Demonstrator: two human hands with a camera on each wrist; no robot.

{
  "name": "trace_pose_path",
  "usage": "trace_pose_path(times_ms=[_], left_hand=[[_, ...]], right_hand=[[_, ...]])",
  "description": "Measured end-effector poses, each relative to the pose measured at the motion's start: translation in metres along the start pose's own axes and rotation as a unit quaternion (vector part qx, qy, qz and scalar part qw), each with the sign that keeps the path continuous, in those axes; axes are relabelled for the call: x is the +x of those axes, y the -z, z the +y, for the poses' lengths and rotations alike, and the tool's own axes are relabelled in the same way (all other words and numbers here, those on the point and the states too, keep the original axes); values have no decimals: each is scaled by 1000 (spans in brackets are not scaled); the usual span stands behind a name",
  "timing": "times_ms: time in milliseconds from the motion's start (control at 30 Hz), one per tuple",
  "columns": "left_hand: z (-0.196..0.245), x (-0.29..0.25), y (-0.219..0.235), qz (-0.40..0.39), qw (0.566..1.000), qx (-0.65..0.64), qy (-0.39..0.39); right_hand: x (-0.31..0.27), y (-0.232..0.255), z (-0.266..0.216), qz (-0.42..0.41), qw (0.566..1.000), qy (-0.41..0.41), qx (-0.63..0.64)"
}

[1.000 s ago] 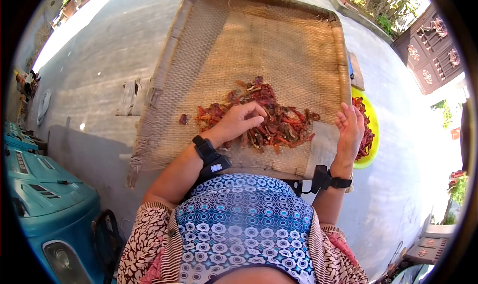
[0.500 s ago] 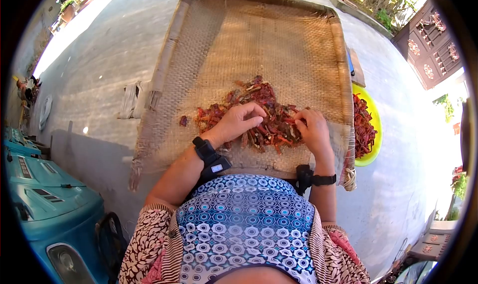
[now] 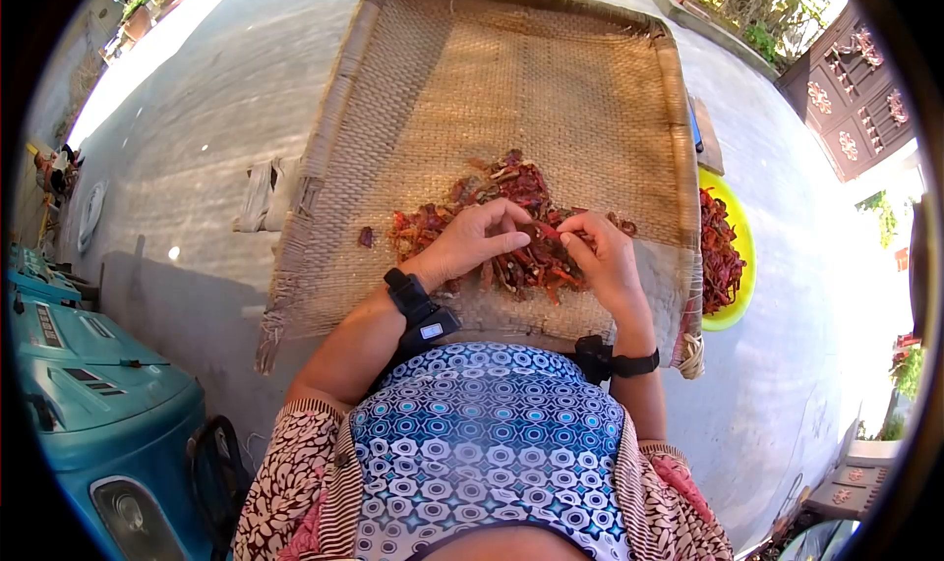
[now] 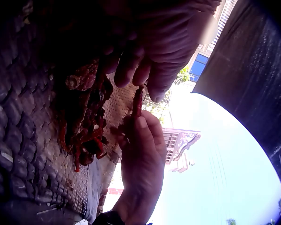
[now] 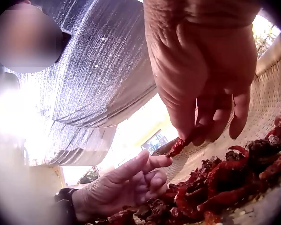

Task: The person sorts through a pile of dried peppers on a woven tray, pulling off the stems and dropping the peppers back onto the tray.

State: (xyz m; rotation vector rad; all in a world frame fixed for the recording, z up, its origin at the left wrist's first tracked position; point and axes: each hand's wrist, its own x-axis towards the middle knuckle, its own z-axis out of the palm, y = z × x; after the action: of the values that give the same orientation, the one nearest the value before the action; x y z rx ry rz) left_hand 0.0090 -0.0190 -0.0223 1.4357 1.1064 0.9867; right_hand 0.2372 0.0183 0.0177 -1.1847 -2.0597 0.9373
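One dried red pepper [image 3: 547,231] [image 4: 137,102] [image 5: 177,147] is stretched between the two hands over a loose heap of dried peppers [image 3: 516,182] [image 5: 225,180]. My right hand [image 3: 608,266] [image 4: 143,164] [image 5: 203,75] pinches one end between thumb and fingertips. At the other end, the thumb and fingertips of my left hand [image 3: 470,244] [image 4: 164,42] [image 5: 126,187] pinch its tip. The heap lies in a large woven tray [image 3: 551,79], towards its near edge.
A yellow-green basin [image 3: 744,256] holding red peppers [image 3: 721,256] stands on the ground right of the tray. One small dark red piece [image 3: 366,236] lies left of the heap. A teal vehicle [image 3: 108,394] is at the lower left, and a grey cloth [image 3: 259,197] lies beside the tray.
My right hand has come from above the tray's right edge, near the basin, to the heap and pinched a red pepper. My left hand has stayed almost in place.
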Motion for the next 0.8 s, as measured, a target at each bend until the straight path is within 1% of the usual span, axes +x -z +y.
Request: trace_pose_path(times_ms=[100,133,233,333,400,467,500,533,567,667,700,767,800], left_hand=[[-6,1,0,3,998,-58,6],[-8,1,1,-3,999,-51,1],[-12,2,1,-16,999,-43,-9],[-12,2,-1,-13,999,-50,-12],[-13,2,0,-10,999,-45,-13],[-13,2,0,-10,999,-44,-16],[-12,2,0,-10,999,-42,-18],[-11,1,0,-7,999,-38,-17],[-10,1,0,-5,999,-34,-17],[-10,1,0,-4,999,-27,-25],[-10,1,0,-6,999,-25,-29],[-9,1,0,-7,999,-22,-27],[-9,1,0,-7,999,-20,-25]], right_hand=[[-1,-9,-1,-69,991,-8,116],[-1,-12,2,-96,980,-4,177],[-6,-9,-10,-136,955,-78,252],[-1,6,3,-58,980,-56,182],[4,27,25,52,988,-63,134],[9,54,43,159,972,-42,167],[10,62,46,245,962,-32,111],[12,69,47,329,942,-22,54],[12,73,48,410,912,-11,-2],[9,72,42,346,927,-30,-140],[10,67,44,267,947,-45,-175],[13,46,54,106,962,-76,-240],[13,38,54,80,958,-85,-262]])
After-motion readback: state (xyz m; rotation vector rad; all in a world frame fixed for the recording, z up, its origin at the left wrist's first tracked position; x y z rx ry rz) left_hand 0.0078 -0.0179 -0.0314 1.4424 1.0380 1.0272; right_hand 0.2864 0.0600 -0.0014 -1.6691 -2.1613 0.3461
